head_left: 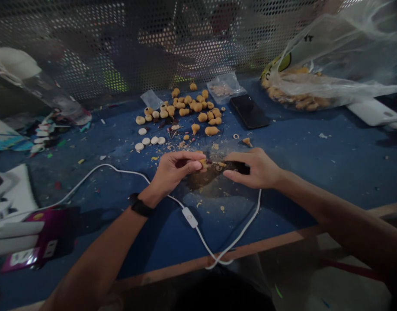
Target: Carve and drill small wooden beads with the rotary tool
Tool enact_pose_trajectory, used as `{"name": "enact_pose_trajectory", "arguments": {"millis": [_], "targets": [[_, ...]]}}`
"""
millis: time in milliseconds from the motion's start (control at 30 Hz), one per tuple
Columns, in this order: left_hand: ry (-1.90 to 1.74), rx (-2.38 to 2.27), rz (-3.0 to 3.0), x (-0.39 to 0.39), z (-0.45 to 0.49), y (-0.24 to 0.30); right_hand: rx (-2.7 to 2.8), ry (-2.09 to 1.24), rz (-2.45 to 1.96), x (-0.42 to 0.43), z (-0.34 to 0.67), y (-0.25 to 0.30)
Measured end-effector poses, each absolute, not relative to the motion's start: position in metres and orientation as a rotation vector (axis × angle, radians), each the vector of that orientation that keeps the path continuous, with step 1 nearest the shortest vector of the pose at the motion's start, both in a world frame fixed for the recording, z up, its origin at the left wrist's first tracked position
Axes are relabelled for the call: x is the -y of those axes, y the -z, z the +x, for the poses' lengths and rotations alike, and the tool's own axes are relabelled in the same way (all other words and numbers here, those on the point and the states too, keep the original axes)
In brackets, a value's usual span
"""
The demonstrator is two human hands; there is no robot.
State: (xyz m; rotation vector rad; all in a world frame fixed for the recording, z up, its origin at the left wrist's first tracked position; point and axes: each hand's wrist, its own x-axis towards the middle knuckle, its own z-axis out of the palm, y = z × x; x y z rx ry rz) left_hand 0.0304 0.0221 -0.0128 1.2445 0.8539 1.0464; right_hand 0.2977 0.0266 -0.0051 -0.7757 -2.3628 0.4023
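Between the thumb and fingers of my left hand (180,167) is a small tan piece (203,161), pinched above the blue table. My right hand (252,167) curls around a dark tool (239,167), mostly hidden by the fingers and shadow. A thin tip (220,164) points left from it toward the tan piece; whether they touch I cannot tell. A white cord (250,222) with an inline switch (190,217) runs up to below my right hand. Beyond my hands lie several tan gourd-shaped pieces (195,106) and several white discs (146,141).
A black phone (249,111) lies behind my right hand, beside a small clear bag (225,87). A large plastic bag of tan pieces (299,93) is at the back right. Left are a clear bottle (64,101) and a purple box (46,237). A perforated metal panel (88,47) borders the back.
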Motion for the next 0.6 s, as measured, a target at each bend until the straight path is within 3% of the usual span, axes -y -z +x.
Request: {"name": "enact_pose_trajectory", "arguments": {"millis": [600], "targets": [[-1.052, -0.744, 1.239, -0.0240, 0.0306, 0.0141, 2.383, -0.420, -0.694, -0.0279, 0.2971, 0.0070]]}}
